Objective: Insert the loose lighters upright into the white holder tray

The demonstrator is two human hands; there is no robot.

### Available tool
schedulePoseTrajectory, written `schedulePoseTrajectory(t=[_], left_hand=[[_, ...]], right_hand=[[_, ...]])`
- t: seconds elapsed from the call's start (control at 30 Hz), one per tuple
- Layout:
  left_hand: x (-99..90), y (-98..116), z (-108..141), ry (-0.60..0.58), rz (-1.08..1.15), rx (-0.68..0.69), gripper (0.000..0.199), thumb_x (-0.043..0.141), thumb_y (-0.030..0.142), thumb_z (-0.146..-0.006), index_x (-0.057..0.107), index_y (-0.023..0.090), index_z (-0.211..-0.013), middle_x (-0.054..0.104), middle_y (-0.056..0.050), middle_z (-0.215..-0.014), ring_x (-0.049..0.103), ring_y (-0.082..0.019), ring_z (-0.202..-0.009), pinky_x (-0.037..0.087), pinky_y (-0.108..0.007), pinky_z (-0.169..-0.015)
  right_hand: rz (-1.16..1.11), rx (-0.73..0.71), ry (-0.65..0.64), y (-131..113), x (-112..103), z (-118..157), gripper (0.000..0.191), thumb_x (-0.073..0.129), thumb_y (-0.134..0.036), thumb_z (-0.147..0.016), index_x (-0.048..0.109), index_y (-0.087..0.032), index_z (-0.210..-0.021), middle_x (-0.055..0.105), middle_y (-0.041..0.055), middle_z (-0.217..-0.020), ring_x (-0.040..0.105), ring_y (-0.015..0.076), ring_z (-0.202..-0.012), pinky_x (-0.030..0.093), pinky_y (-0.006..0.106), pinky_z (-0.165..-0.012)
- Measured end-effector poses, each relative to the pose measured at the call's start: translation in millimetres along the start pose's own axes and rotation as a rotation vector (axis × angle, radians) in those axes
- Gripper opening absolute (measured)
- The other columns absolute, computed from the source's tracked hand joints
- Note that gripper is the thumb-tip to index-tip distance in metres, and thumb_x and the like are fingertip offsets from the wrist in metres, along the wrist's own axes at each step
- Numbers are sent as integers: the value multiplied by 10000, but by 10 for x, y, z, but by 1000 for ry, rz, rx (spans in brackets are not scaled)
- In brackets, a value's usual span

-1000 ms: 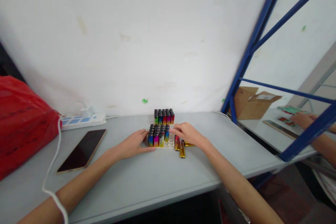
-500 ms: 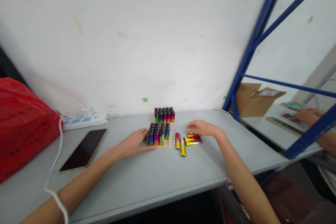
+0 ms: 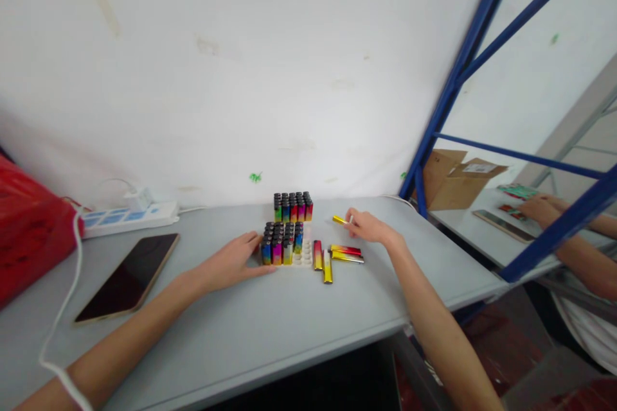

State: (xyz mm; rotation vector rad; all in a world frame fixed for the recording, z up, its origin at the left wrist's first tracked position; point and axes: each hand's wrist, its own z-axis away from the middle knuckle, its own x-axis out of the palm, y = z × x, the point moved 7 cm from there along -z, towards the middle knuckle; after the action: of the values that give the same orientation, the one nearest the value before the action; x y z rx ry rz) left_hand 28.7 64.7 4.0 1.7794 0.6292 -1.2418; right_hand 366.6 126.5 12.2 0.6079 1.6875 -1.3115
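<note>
My right hand (image 3: 362, 226) pinches a shiny yellow lighter (image 3: 340, 220), raised over the table to the right of the trays. Below it lie several loose red, yellow and silver lighters (image 3: 347, 253) with metallic sides. A white tray (image 3: 303, 261) holds rows of upright black-topped lighters (image 3: 277, 250), and bare sockets show along its right side. My left hand (image 3: 234, 261) rests at that tray's left front corner, thumb stretched along the front and fingers by the left side. Behind stands a second block of upright lighters (image 3: 293, 210).
A phone (image 3: 130, 276), a white power strip (image 3: 130, 217) and a red bag (image 3: 31, 231) are on the left. A white cable (image 3: 60, 324) crosses my left forearm. Blue rack posts (image 3: 436, 122) rise at right; beyond them are a cardboard box (image 3: 453, 183) and another person's hands (image 3: 537, 209).
My right hand has lifted a yellow lighter off the loose pile and turned it leftward. My left hand keeps its place by the tray. The whole view has shifted slightly.
</note>
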Motion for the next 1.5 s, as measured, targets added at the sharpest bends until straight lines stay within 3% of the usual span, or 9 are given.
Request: schedulePoseTrajectory(t=[0.23, 0.37, 0.57, 0.7, 0.9, 1.03, 1.17, 1.3, 1.5], left_hand=[[-19, 39, 0, 34, 8, 47, 668, 625, 847, -824, 709, 222, -1044, 724, -112, -1070, 694, -339, -1003, 562, -429, -934], [-15, 45, 5, 17, 5, 34, 629, 637, 815, -840, 691, 214, -1017, 708, -109, -1050, 691, -327, -973, 560, -424, -916], [-20, 66, 15, 25, 21, 48, 619, 640, 804, -849, 680, 213, -1030, 707, -114, -1083, 684, -342, -1032, 550, -434, -949], [-4, 45, 17, 19, 21, 38, 613, 644, 807, -843, 677, 216, -1004, 707, -112, -1073, 684, -343, -1020, 550, -433, -937], [2, 34, 11, 14, 12, 31, 608, 644, 793, -852, 688, 214, -1033, 707, -109, -1068, 688, -333, -999, 549, -422, -925], [9, 13, 8, 19, 24, 33, 632, 656, 803, -837, 702, 216, -1067, 720, -120, -1109, 690, -349, -1054, 548, -427, -953], [0, 23, 15, 11, 27, 33, 633, 667, 780, -848, 712, 215, -1129, 725, -125, -1160, 691, -364, -1098, 535, -444, -1010], [-17, 55, 17, -1, 27, 23, 620, 672, 769, -854, 709, 207, -1111, 723, -122, -1150, 691, -361, -1084, 544, -448, -1002], [-13, 95, 16, -16, 8, 48, 642, 657, 767, -874, 682, 190, -1153, 710, -125, -1142, 683, -344, -1074, 537, -437, -1002]], right_hand=[[-457, -160, 335, -259, 45, -197, 416, 718, -605, -859, 644, -196, -881, 634, -22, -719, 554, 154, -682, 426, 274, -676], [-769, -186, 312, -422, 214, -248, 552, 705, -745, -828, 564, -211, -795, 584, -31, -731, 541, 145, -704, 463, 277, -690], [-972, -252, 121, -748, 380, -147, 545, 631, -763, -903, 544, -242, -1039, 614, -38, -811, 578, 132, -651, 521, 305, -696], [-1002, -121, 105, -771, 428, -125, 584, 652, -815, -840, 494, -255, -891, 338, -104, -639, 281, 94, -496, 303, 227, -472], [-980, 91, 193, -646, 497, -153, 619, 429, -764, -918, 237, -269, -600, 163, -89, -538, 90, 87, -483, 88, 259, -462], [-917, 151, 242, -627, 538, -159, 503, 399, -592, -927, 265, -272, -564, 202, -72, -499, 122, 92, -451, 111, 266, -441], [-874, 119, 226, -661, 552, -166, 568, 368, -684, -955, 363, -256, -581, 245, -67, -501, 180, 96, -443, 148, 265, -441], [-809, -33, 163, -783, 517, -129, 677, 350, -829, -953, 575, -219, -769, 303, -76, -555, 265, 110, -460, 239, 260, -452], [-466, -343, 250, -1048, 316, 58, 535, 469, -719, -1021, 613, -216, -913, 622, 20, -825, 588, 174, -770, 497, 288, -693]])
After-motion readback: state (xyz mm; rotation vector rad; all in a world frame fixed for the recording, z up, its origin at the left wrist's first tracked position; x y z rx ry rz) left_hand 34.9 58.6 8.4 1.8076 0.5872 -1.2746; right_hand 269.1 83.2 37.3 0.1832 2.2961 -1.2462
